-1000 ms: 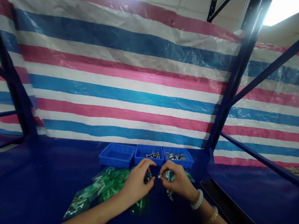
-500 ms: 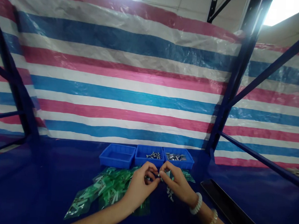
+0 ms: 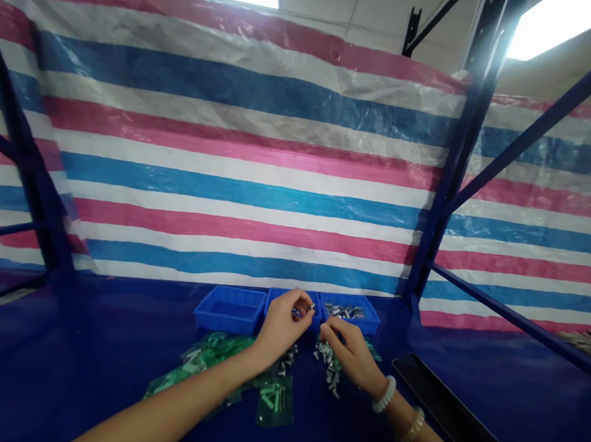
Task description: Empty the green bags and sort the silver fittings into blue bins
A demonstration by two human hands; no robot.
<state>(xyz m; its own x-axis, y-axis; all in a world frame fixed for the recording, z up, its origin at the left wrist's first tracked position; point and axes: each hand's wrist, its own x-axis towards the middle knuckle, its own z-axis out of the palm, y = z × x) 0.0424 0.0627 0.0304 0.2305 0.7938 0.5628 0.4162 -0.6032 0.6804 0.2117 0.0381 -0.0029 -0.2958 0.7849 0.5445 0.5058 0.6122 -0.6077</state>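
My left hand (image 3: 282, 323) is raised over the middle blue bin, thumb and fingers pinched on a small shiny metal piece (image 3: 313, 307) that looks like a short screw. My right hand (image 3: 351, 352) is closed in a pinch just in front of the right-hand bin; whether anything is between the fingertips is hidden. Under and beside it lies a loose pile of small metal fittings (image 3: 333, 380). A few more small metal pieces (image 3: 287, 360) lie beneath my left wrist. The middle bin (image 3: 273, 294) is mostly covered by my left hand.
A blue bin (image 3: 230, 310) stands at left, and the right bin (image 3: 350, 311) holds metal pieces. Green-tinted clear bags (image 3: 212, 356) are heaped at left, with one small bag (image 3: 275, 401) nearer. A dark flat tray (image 3: 451, 410) lies at right. Blue rack posts (image 3: 423, 255) frame the table.
My hands have separated: the left has moved up and forward over the middle bin with the metal piece, while the right has stayed near the pile. The view has shifted slightly.
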